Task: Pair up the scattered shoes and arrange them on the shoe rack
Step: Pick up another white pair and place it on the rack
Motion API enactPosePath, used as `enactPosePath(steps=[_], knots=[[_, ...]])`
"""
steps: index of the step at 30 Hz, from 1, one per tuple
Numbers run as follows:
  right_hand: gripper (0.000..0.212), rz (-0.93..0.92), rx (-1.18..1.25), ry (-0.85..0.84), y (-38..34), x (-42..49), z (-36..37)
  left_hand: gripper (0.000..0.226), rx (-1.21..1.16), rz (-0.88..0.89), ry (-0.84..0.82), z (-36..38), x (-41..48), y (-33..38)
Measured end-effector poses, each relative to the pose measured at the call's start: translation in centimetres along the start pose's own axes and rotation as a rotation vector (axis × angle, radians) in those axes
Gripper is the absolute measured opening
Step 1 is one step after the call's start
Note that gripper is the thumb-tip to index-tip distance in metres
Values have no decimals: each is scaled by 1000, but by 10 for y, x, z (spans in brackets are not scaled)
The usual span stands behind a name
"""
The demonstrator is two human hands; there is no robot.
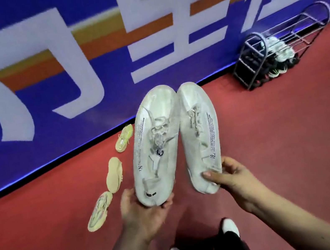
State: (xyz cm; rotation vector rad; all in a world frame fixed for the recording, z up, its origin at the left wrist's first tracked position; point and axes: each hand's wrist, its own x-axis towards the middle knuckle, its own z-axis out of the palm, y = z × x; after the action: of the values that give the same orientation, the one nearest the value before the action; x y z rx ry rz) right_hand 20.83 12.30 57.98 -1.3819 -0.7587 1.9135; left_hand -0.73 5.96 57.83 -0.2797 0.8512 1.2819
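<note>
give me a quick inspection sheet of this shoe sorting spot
surface: red floor
job's things: left white shoe and right white shoe held up side by side; three yellowish shoes scattered on the floor to the left; shoe rack by the wall, with dark and white shoes on it
clutter: nothing seen
grippers: left hand grips the left white shoe's heel; right hand grips the right white shoe's heel
cables: nothing seen
surroundings: blue banner wall with large white characters
</note>
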Motion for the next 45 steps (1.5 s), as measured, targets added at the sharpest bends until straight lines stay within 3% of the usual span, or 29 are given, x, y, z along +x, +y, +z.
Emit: enactPosePath(steps=[5, 14, 33, 45], knots=[[45, -265, -44, 124, -57, -32, -49, 52, 77, -43, -40, 94, 6, -43], [42, -536, -34, 201, -107, -57, -112, 61, 187, -71, -197, 178, 15, -93], [40, -640, -91, 230, -166, -48, -215, 67, 201, -92, -216, 257, 50, -171], [47, -583, -173, 471, -226, -4, -289, 67, 333, -242, -204, 339, 150, -207]])
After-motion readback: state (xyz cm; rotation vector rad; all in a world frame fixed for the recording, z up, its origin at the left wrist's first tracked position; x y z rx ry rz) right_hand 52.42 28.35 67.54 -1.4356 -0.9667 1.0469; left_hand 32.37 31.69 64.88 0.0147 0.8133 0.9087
